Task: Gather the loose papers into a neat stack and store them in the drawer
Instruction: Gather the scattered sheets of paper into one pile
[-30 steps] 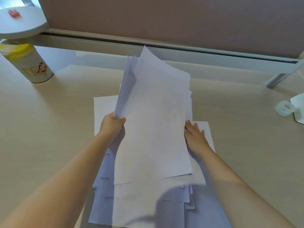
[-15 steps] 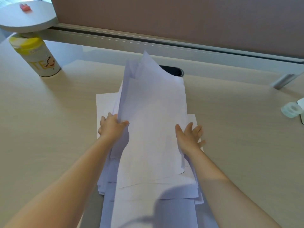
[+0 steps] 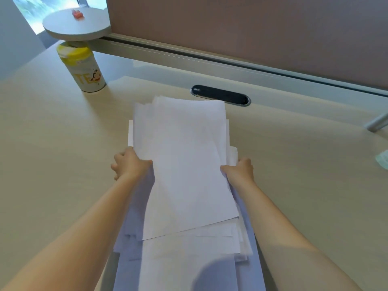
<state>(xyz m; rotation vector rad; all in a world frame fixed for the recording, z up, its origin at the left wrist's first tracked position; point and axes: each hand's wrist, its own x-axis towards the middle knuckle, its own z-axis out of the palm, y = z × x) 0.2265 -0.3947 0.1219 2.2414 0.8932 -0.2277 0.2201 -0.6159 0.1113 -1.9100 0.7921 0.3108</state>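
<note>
A rough pile of white papers (image 3: pixel 184 160) lies on the pale wooden desk (image 3: pixel 52 156), running from the middle toward the near edge, with sheet edges sticking out unevenly. My left hand (image 3: pixel 130 163) grips the pile's left edge, thumb on top. My right hand (image 3: pixel 239 171) grips the right edge opposite it. The top sheet sits slightly skewed over the ones below. No drawer is in view.
A white canister with a yellow lid (image 3: pixel 81 68) stands at the back left under a round grey shelf (image 3: pixel 76 25). A black oval cable grommet (image 3: pixel 220 95) sits just beyond the papers. A partition wall (image 3: pixel 252 28) backs the desk. A small pale object (image 3: pixel 383 159) lies at the right edge.
The raised sheets have come down flat onto the pile. My right hand has gone from spread fingers to gripping the right edge, and the two hands now hold the pile from both sides.
</note>
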